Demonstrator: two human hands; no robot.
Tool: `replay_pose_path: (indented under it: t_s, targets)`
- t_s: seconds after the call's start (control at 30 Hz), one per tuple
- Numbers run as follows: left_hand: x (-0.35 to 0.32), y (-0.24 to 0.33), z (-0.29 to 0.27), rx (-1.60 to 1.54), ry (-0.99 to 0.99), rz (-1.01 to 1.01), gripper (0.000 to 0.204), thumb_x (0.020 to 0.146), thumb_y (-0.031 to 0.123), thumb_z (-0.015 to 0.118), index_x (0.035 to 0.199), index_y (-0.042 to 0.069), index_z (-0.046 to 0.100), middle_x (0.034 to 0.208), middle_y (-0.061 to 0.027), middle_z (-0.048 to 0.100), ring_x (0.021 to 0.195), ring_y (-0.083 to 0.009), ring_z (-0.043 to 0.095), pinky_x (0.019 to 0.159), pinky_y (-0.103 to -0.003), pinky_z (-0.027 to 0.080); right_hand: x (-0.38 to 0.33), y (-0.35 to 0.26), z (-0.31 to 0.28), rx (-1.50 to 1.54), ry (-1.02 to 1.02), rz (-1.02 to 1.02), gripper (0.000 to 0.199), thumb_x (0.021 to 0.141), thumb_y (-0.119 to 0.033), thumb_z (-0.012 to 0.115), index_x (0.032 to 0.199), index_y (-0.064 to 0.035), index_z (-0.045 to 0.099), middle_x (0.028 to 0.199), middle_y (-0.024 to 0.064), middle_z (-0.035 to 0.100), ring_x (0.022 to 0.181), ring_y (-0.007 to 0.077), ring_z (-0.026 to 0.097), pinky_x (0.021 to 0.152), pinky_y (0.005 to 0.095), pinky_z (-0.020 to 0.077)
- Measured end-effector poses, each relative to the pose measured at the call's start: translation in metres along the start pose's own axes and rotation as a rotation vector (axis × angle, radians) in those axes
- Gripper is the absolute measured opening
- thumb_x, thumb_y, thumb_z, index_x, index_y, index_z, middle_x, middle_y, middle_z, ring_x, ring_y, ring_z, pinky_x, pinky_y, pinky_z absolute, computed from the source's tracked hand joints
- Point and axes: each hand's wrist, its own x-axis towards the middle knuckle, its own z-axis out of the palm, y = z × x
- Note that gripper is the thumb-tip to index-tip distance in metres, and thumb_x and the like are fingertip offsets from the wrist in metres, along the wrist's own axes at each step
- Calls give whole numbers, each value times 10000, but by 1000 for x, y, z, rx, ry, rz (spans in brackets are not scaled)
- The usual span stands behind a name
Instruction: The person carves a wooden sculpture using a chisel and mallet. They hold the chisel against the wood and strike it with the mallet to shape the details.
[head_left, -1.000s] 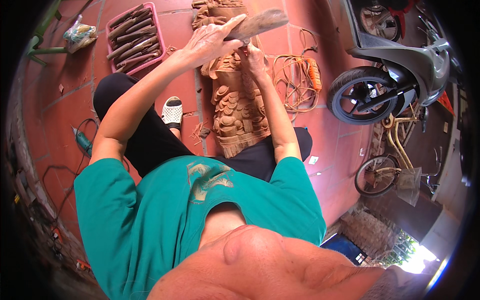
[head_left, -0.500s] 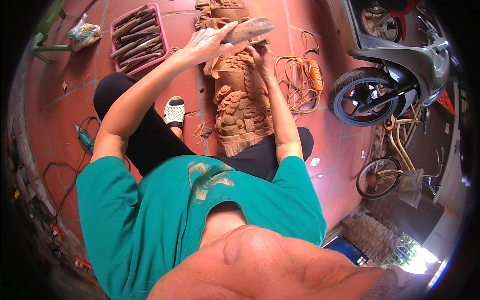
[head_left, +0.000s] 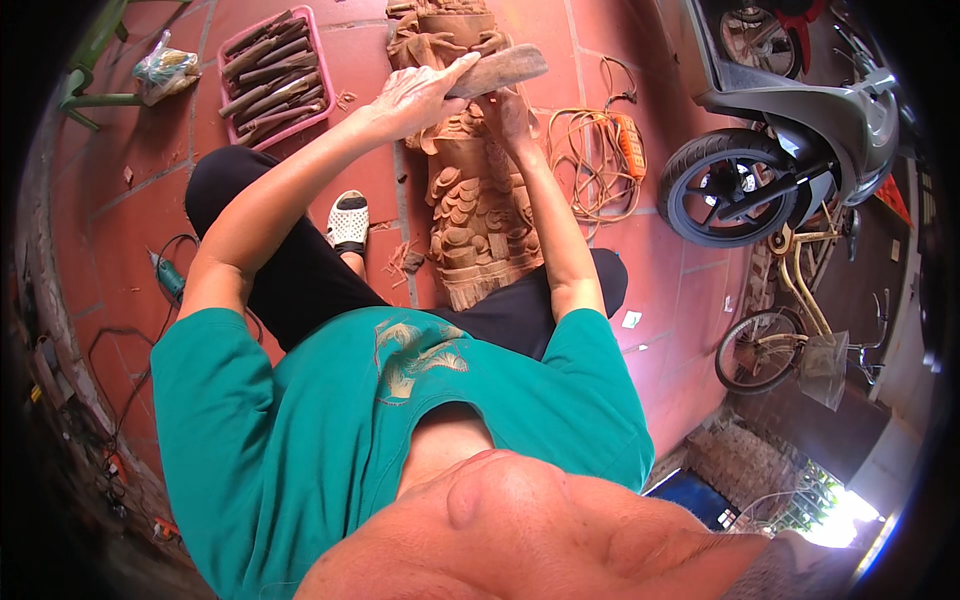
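Observation:
My left hand is closed around the grip of a flat, worn wooden mallet, its index finger stretched along the wood. Just below the mallet, my right hand is closed on a chisel whose handle end is mostly hidden behind the mallet; its blade cannot be made out. Both hands are over a long carved wooden piece with deep relief of scales and curls, lying lengthwise on the floor between my legs.
A pink basket of wood-handled chisels stands at the far left, near a plastic bag. An orange power strip with coiled cable lies to the right, before a parked motorbike. A green power tool lies left.
The mallet has come down slightly over the chisel's end, which showed before. My right hand has shifted a little to the left and nearer.

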Motion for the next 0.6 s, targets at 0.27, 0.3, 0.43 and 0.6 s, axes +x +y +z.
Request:
replay_pose_path:
  t_s: [0.27, 0.3, 0.43, 0.6]
  targets:
    - [4, 5, -12, -157, 215, 42, 680, 860, 305, 621, 1466, 151, 353, 907, -255, 670, 812, -398, 671, 763, -484, 529, 2, -8, 0, -12, -3, 61, 230, 845, -211, 719, 950, -18, 653, 830, 205, 672, 794, 393, 662, 664, 432, 509]
    - [3, 7, -10, -163, 244, 65, 685, 855, 289, 619, 1465, 132, 350, 869, -257, 664, 790, -394, 668, 745, -480, 530, 2, -10, -2, -44, -3, 72, 228, 847, -214, 719, 943, -17, 655, 834, 209, 670, 799, 396, 659, 665, 432, 508]
    - [5, 3, -1, -16, -3, 7, 667, 855, 283, 617, 1450, 109, 371, 848, -256, 664, 777, -400, 664, 733, -486, 530, -4, 9, 8, -4, -19, 115, 244, 864, -208, 702, 968, 8, 657, 866, 223, 675, 858, 375, 671, 704, 412, 516]
    - [6, 1, -10, -33, 22, -56, 712, 833, 295, 621, 1478, 173, 344, 907, -233, 680, 803, -400, 669, 753, -494, 533, -3, 19, -2, 229, 144, 294, 195, 891, -139, 682, 991, 24, 645, 898, 124, 726, 790, 172, 699, 719, 311, 536]
